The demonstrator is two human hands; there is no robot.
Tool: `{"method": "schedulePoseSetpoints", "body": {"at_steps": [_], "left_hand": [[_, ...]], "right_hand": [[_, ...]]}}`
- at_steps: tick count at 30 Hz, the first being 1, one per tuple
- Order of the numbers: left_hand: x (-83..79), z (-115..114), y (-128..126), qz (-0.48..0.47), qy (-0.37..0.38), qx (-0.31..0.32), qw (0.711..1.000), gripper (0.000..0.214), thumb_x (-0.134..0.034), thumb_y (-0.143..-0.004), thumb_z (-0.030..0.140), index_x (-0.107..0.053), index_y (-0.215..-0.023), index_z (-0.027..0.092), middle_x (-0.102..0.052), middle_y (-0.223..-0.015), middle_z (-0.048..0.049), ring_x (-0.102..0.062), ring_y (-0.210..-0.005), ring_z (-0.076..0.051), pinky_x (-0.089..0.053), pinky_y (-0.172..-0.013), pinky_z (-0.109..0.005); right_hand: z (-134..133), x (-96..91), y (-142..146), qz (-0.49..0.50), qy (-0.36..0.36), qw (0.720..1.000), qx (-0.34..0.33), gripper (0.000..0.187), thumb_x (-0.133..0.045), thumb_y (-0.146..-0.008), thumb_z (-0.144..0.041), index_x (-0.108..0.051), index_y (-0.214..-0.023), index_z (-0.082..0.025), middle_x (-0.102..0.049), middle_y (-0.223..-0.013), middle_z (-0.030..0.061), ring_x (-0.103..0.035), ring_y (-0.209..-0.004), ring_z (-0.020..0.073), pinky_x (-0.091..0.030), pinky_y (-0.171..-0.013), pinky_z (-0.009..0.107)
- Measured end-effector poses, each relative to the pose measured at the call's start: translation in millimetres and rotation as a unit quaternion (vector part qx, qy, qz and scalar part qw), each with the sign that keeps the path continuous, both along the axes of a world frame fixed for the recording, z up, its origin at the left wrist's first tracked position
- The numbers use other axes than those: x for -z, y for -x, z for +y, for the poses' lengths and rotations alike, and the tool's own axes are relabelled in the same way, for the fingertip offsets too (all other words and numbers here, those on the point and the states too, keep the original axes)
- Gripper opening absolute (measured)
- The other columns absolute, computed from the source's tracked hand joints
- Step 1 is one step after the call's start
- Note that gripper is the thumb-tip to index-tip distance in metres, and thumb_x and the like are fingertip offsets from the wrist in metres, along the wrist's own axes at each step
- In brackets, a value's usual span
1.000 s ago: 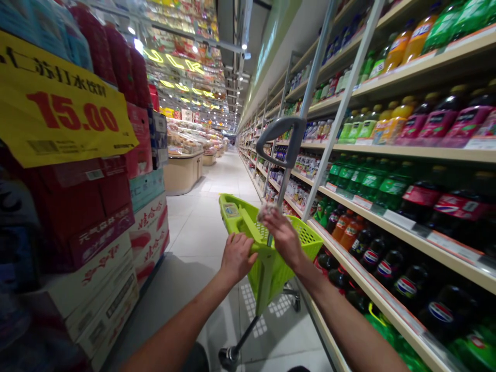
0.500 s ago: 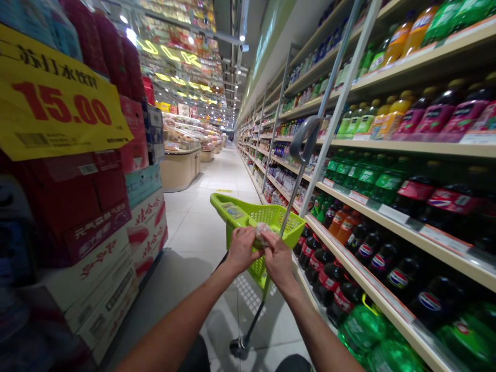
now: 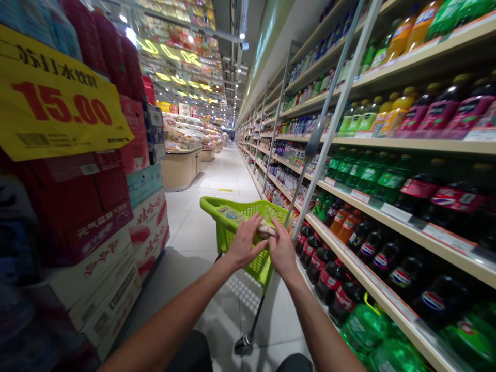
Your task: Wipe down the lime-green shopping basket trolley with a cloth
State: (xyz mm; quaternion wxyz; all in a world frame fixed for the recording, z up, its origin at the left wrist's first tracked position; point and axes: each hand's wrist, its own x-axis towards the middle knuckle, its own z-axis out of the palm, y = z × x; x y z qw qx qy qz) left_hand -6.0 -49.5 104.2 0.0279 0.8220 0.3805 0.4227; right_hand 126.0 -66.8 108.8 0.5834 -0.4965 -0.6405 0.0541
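Between both hands is a small, pale, crumpled item (image 3: 267,228) with faint coloured specks; I cannot tell whether it is a wrapper or a cloth. My left hand (image 3: 245,243) grips its left end, the fingers over the top and the thumb below. Pinching the right end is my right hand (image 3: 282,250), fingers bent. Right behind and below the hands stands a lime green shopping basket cart (image 3: 220,219) with perforated sides; its inside is partly hidden by my hands. A thin metal pole (image 3: 297,194) with a grey loop handle (image 3: 314,139) rises beside the cart.
Shelves (image 3: 387,206) packed with drink bottles run along the right. Stacked drink cartons (image 3: 112,258) stand on the left under a yellow price sign (image 3: 58,98). Ahead, a tiled aisle (image 3: 228,175) passes food display counters (image 3: 180,168). A dark caster (image 3: 244,344) rests on the floor near my legs.
The cart has turned and shifted slightly left, and the loop handle now shows edge-on. My hands have moved a little apart, stretching the pale item out between them.
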Motion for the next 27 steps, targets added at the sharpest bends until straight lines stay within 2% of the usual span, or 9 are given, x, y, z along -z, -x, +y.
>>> {"method": "schedulePoseSetpoints", "body": {"at_steps": [4, 9, 12, 13, 15, 19, 22, 24, 27], "left_hand": [[-12.9, -1, -13, -0.012, 0.035, 0.021, 0.999, 0.041, -0.05, -0.076, 0.028, -0.049, -0.114, 0.016, -0.054, -0.119, -0.011, -0.049, -0.11, -0.021, -0.038, -0.095, -0.039], [-14.5, 7, 13, 0.038, 0.005, -0.002, 0.999, 0.037, -0.052, -0.07, 0.019, -0.054, -0.106, 0.016, -0.06, -0.108, -0.0089, -0.054, -0.1, -0.021, -0.043, -0.09, -0.037], [-6.9, 20, 55, 0.03, -0.05, -0.095, 0.994, 0.046, -0.049, -0.065, 0.012, -0.051, -0.112, 0.015, -0.055, -0.118, -0.0109, -0.048, -0.111, -0.025, -0.036, -0.098, -0.043], [-3.1, 24, 66, 0.005, -0.054, -0.148, 0.988, 0.048, -0.046, -0.066, 0.011, -0.049, -0.114, 0.015, -0.053, -0.12, -0.0117, -0.046, -0.113, -0.025, -0.034, -0.098, -0.045], [5.4, 29, 76, -0.019, -0.047, -0.185, 0.981, 0.051, -0.042, -0.067, 0.009, -0.046, -0.118, 0.013, -0.051, -0.123, -0.0135, -0.044, -0.116, -0.025, -0.034, -0.099, -0.045], [17.3, 19, 47, 0.024, -0.063, -0.072, 0.995, 0.052, -0.04, -0.07, 0.009, -0.043, -0.122, 0.015, -0.049, -0.126, -0.0113, -0.043, -0.118, -0.02, -0.037, -0.099, -0.04], [13.3, 16, 32, 0.075, -0.077, -0.01, 0.994, 0.047, -0.041, -0.073, 0.01, -0.046, -0.12, 0.016, -0.052, -0.123, -0.0112, -0.044, -0.117, -0.019, -0.033, -0.101, -0.042], [5.7, 21, 44, 0.079, -0.058, -0.044, 0.994, 0.045, -0.04, -0.074, 0.01, -0.048, -0.118, 0.017, -0.054, -0.122, -0.01, -0.046, -0.116, -0.019, -0.027, -0.104, -0.045], [-4.6, 34, 73, 0.02, -0.003, -0.191, 0.981, 0.043, -0.038, -0.074, 0.01, -0.051, -0.114, 0.017, -0.055, -0.121, -0.0098, -0.047, -0.115, -0.021, -0.02, -0.104, -0.051]], "right_hand": [[8, 2.6, 15, 0.114, 0.03, 0.991, -0.069, 0.044, -0.031, -0.084, -0.025, -0.046, -0.123, -0.011, -0.063, -0.105, 0.0105, -0.06, -0.095, 0.0185, -0.048, -0.082, 0.031], [-6, 22.2, 33, -0.018, -0.035, 0.999, 0.014, 0.045, -0.033, -0.086, -0.031, -0.043, -0.126, -0.012, -0.048, -0.126, 0.0127, -0.043, -0.118, 0.0216, -0.034, -0.099, 0.04], [-12, 30.1, 40, -0.106, -0.067, 0.992, 0.027, 0.05, -0.033, -0.087, -0.031, -0.031, -0.132, -0.012, -0.039, -0.134, 0.0132, -0.033, -0.126, 0.022, -0.031, -0.101, 0.044], [-12, 30.8, 40, -0.121, -0.069, 0.99, 0.032, 0.051, -0.033, -0.087, -0.031, -0.028, -0.134, -0.012, -0.038, -0.134, 0.0134, -0.033, -0.125, 0.0221, -0.032, -0.1, 0.044], [-10, 29.9, 40, -0.13, -0.061, 0.989, 0.044, 0.051, -0.032, -0.087, -0.031, -0.026, -0.135, -0.013, -0.043, -0.131, 0.0136, -0.039, -0.121, 0.0223, -0.036, -0.097, 0.043], [-5, 25.6, 36, -0.125, -0.056, 0.989, 0.057, 0.05, -0.031, -0.088, -0.035, -0.03, -0.133, -0.016, -0.054, -0.117, 0.0123, -0.052, -0.104, 0.0219, -0.043, -0.087, 0.04], [-5, 24.4, 26, -0.117, -0.053, 0.99, 0.053, 0.049, -0.031, -0.088, -0.037, -0.031, -0.132, -0.016, -0.059, -0.108, 0.0107, -0.057, -0.091, 0.0198, -0.046, -0.079, 0.036], [-5, 24.5, 19, -0.117, -0.046, 0.991, 0.045, 0.049, -0.03, -0.088, -0.035, -0.029, -0.133, -0.017, -0.06, -0.104, 0.0089, -0.058, -0.086, 0.0179, -0.047, -0.076, 0.033], [-5, 25.9, 14, -0.155, -0.048, 0.986, 0.045, 0.049, -0.032, -0.086, -0.032, -0.031, -0.132, -0.015, -0.059, -0.107, 0.0105, -0.056, -0.093, 0.0191, -0.045, -0.081, 0.034]]}}
